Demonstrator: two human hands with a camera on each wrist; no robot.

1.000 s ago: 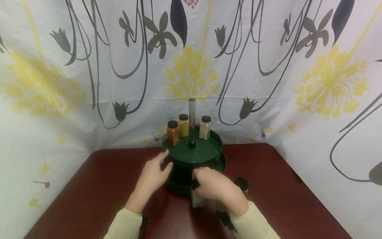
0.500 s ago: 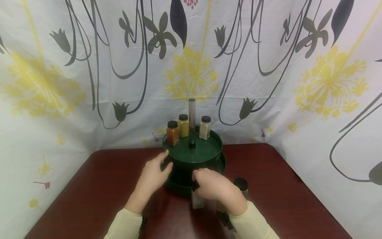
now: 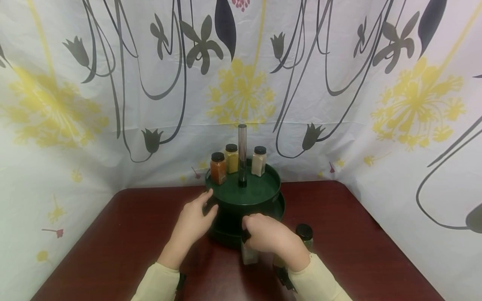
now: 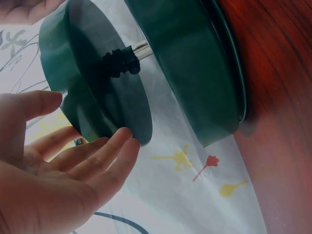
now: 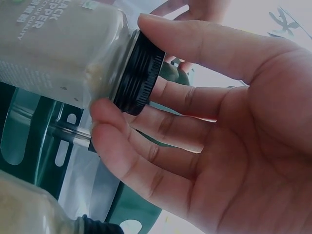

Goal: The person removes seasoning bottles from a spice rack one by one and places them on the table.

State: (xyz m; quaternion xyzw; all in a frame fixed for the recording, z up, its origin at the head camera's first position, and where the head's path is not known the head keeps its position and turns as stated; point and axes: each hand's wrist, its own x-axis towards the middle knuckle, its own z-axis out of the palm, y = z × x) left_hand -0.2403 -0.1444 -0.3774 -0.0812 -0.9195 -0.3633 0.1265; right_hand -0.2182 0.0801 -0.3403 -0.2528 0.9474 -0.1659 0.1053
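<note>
A two-tier green turntable rack (image 3: pixel 248 194) with a clear centre post stands at the back of the table. My right hand (image 3: pixel 269 232) grips a clear spice jar (image 3: pixel 249 256) by its black lid (image 5: pixel 140 73) in front of the lower tier. Its label reads "Black Pepper" in the right wrist view. My left hand (image 3: pixel 196 219) rests at the left side of the upper tier, fingers loosely extended along its rim in the left wrist view. On that tier stand an orange spice jar (image 3: pixel 218 169), a yellow one (image 3: pixel 232 159) and a pale one (image 3: pixel 259 162).
To the right of my right hand stands another black-lidded jar (image 3: pixel 304 234). One more jar (image 3: pixel 278 261) is partly hidden behind my right wrist. The dark red table (image 3: pixel 150 225) ends at a floral curtain (image 3: pixel 188 104) on the back and sides.
My right hand has shifted very slightly toward me with the spice jar. The left hand and the rack look unmoved.
</note>
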